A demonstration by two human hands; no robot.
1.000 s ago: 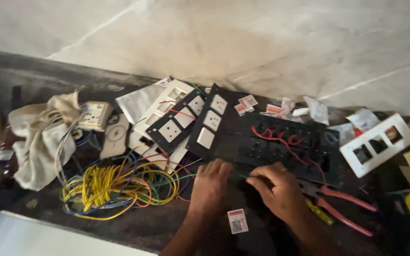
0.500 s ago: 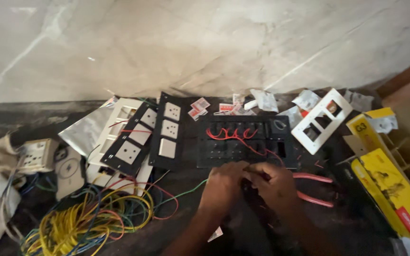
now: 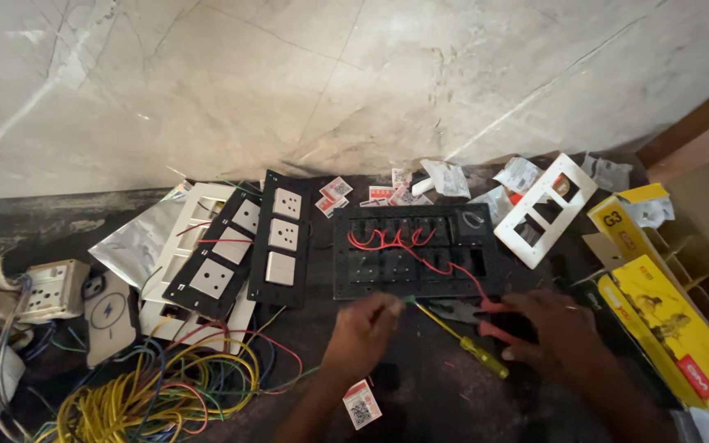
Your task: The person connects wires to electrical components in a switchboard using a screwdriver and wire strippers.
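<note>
1. fingers of the left hand (image 3: pixel 363 328) are pinched closed near the tip end of a yellow-handled screwdriver (image 3: pixel 463 338), at the lower edge of the black switch panel (image 3: pixel 416 250); whether they touch the shaft or a wire end cannot be told.
2. fingers of the right hand (image 3: pixel 560 332) are curled over the red-handled pliers (image 3: pixel 486 316), which lie on the dark worktop (image 3: pixel 428 394) just beside the screwdriver; a firm grip or a mere rest, cannot tell.
3. panel lies back side up, with red wire loops (image 3: pixel 395 239) bridging its modules and one red lead running down toward the pliers.
4. risk: screwdriver lies loose between the hands; a nudge from either wrist could roll it off across the worktop.
5. risk: tugging the red lead with the pliers may pull it out of its terminal or drag the unclamped panel.
6. risk: the coloured wire bundle (image 3: pixel 157 390) sits near the left forearm and could snag it.
7. risk: small label packets (image 3: pixel 334 193) and a tag (image 3: pixel 361 404) are scattered about; small parts could get lost among them.
8. risk: a phone (image 3: pixel 108 320) lies near the wire bundle, exposed to scratches.
</note>
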